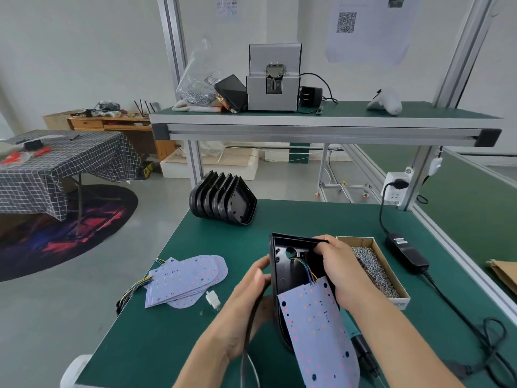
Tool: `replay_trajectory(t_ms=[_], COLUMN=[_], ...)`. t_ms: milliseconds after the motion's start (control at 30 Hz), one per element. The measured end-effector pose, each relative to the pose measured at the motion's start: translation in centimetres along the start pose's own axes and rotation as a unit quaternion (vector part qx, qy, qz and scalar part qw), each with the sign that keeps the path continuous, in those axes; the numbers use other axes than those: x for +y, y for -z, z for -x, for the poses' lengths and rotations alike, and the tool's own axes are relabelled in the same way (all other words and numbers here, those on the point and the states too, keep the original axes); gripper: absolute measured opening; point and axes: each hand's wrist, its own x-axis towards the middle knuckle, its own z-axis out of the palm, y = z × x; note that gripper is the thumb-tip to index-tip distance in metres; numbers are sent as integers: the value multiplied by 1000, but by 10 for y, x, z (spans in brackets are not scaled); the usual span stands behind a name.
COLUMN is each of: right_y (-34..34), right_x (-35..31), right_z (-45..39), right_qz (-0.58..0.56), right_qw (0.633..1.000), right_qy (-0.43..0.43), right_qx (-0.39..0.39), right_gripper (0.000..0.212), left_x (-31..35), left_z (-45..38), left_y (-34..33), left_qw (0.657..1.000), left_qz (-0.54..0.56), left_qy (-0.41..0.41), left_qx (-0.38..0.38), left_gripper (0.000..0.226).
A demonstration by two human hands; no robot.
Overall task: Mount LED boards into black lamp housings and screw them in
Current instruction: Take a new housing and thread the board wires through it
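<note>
Both hands are up off the tabletop (173,317) w/ one black housing (282,264) held between them. Left hand (246,298) wraps the housing's left rim, fingers curled over the edge. Right hand (340,273) grips the right wall, fingers hooked over the top edge. Housing is tipped so its open cavity faces the camera.

An LED board (316,326) sits only partly in: far end tucked into the cavity, near end sticking out toward the body, past the lower rim. Its wires (306,268) run up into the cavity by the round hole. Board's long axis lines up roughly w/ the housing's, angled a bit right. So the seating move, I judge, is a push away from the body along that axis; right hand is nearer the board, touching its upper right edge.

Other bits: spare LED boards (184,278) fanned out on the left, a stack of empty housings (223,200) farther back, box of screws (372,267) just right of the right hand. A screwdriver (361,345) lies under the right forearm, not in use; no screws in yet, as far as I can tell.
</note>
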Motion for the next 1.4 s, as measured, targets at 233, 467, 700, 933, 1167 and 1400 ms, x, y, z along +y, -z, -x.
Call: replay_trajectory(t_ms=[233, 467, 700, 933, 1167, 1400], right_y=[-7, 14, 23, 29, 14, 9], right_x=[18, 19, 10, -9, -10, -8], right_z=[-4, 20, 22, 22, 23, 21], right_qz=[111, 356, 576, 387, 305, 330], right_qw=[989, 809, 697, 848, 880, 856], right_qy=[94, 468, 386, 314, 357, 396], right_qx=[11, -16, -183, -179, -71, -33], right_gripper=[29, 20, 32, 7, 11, 17], left_x=[-6, -1, 3, 2, 2, 7], left_z=[-8, -12, -13, -3, -1, 0], left_y=[-12, -3, 1, -1, -11, -8], left_qw=[989, 981, 982, 988, 993, 994], left_qz=[93, 101, 87, 59, 23, 29], left_qy=[37, 23, 46, 81, 63, 43], left_qx=[107, 164, 162, 115, 98, 95], left_gripper=[81, 68, 74, 57, 53, 52])
